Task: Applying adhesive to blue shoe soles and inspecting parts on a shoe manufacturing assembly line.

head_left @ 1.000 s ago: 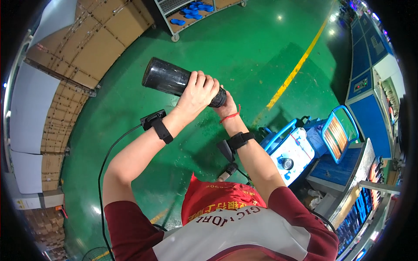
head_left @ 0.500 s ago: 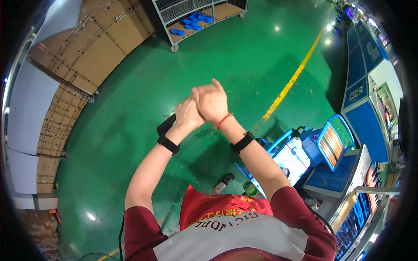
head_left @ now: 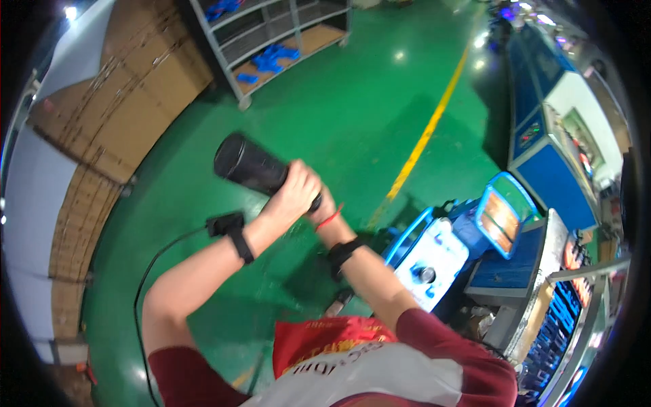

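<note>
A black cylinder point(head_left: 251, 165), perhaps a bottle, juts out from between my two hands, tilted with its broad end up and to the left. Its kind does not show plainly. My left hand point(head_left: 296, 193) is closed around its lower part, fingers wrapped over it. Just behind, my right hand point(head_left: 325, 203) is closed at the narrow lower end, partly hidden by the left. Each wrist carries a black strap; the left one point(head_left: 240, 243) bears a small black device point(head_left: 225, 224) with a cable. A red cord point(head_left: 330, 218) circles my right wrist.
A blue and white stool-like machine point(head_left: 434, 261) with a wood-backed seat stands to the right, beside a workbench point(head_left: 536, 298) and blue cabinets point(head_left: 553, 180). At the far left rises a grey wheeled rack point(head_left: 224, 57) holding blue slippers point(head_left: 271, 59). Stacked cardboard point(head_left: 152, 81) lines the left side.
The black cylinder now shows above my hands, where before my hands were clasped together with no cylinder visible. My hands have moved slightly down, and the view has shifted.
</note>
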